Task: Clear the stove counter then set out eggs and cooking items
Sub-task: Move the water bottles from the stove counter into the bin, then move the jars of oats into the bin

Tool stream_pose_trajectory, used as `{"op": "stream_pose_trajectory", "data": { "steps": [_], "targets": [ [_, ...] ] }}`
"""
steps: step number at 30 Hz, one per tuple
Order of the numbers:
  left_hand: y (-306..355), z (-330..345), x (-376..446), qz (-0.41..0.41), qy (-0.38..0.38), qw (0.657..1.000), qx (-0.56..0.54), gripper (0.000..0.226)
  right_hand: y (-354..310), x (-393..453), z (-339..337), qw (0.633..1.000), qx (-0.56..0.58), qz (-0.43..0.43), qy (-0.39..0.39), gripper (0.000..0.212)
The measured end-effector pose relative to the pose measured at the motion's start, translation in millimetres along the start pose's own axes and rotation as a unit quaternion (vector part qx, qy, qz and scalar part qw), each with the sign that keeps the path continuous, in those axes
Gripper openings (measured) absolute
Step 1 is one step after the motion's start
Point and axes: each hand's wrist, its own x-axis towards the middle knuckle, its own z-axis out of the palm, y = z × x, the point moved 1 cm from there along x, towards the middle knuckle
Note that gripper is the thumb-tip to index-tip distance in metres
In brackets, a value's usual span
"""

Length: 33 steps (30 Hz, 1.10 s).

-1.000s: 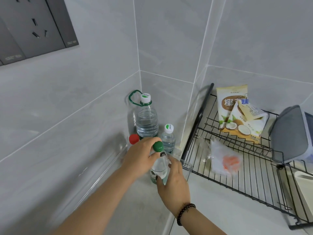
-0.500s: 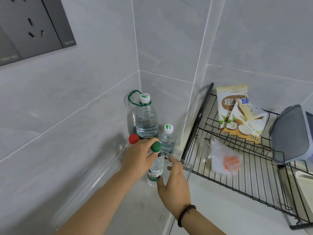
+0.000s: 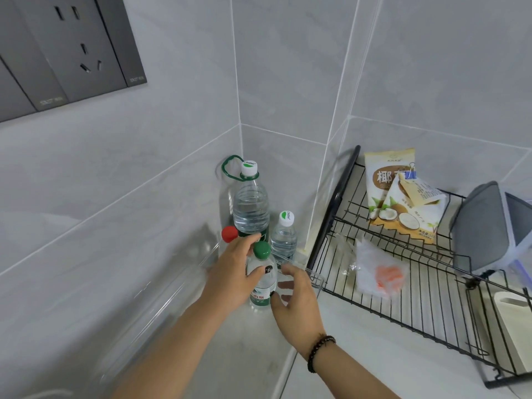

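A small clear water bottle with a green cap (image 3: 262, 286) stands upright in the tiled counter corner. My left hand (image 3: 231, 273) wraps it just below the cap, thumb across the front. My right hand (image 3: 296, 300) hovers beside the bottle's right side with its fingers spread, holding nothing, close to the rim of a clear plastic tray (image 3: 161, 306). Behind stand a large water bottle with a green handle loop (image 3: 251, 208), a small white-capped bottle (image 3: 284, 237) and a red-capped bottle (image 3: 229, 234), mostly hidden by my left hand.
A black wire rack (image 3: 403, 312) on the right holds coconut snack packets (image 3: 388, 191), a plastic bag with something orange (image 3: 380, 272), a grey object (image 3: 483, 226) and a cream board (image 3: 515, 326). A dark socket panel (image 3: 72, 53) is on the left wall.
The green-capped bottle has come down to stand on the counter. My right hand has let go of it and drawn slightly away; my left hand still holds it.
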Motion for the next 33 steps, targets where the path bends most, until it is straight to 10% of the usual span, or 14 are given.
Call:
{"op": "stream_pose_trajectory", "data": {
  "steps": [10, 33],
  "targets": [
    [33.4, -7.3, -48.6, -0.014, 0.106, 0.993, -0.057, 0.044, 4.8, -34.1, -63.0, 0.985, 0.156, 0.044, 0.063, 0.035],
    [139.0, 44.9, -152.0, -0.079, -0.037, 0.981, -0.172, 0.027, 19.2, -155.2, -151.6, 0.985, 0.125, 0.073, 0.089, 0.029]
  ]
}}
